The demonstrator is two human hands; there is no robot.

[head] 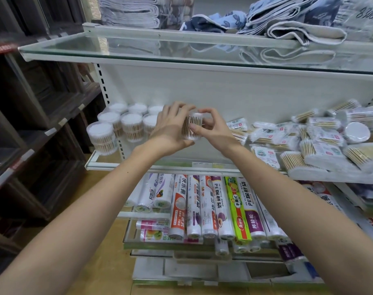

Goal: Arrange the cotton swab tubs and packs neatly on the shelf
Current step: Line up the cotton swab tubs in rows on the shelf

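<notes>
Both hands on one clear cotton swab tub (192,126) above shelf (160,166), left hand (172,129) cupping its side, right hand (211,128) pinching it w/ curled fingers (209,112), stacked tubs (117,126) at left, loose swab packs (321,141) heaped at right.

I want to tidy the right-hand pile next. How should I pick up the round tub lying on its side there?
Grip the tipped tub across its curved wall, behind the white lid that faces you, coming from above. Packs crowd its sides and front, so only the top is free; fingers on the round wall let you turn it upright.
</notes>
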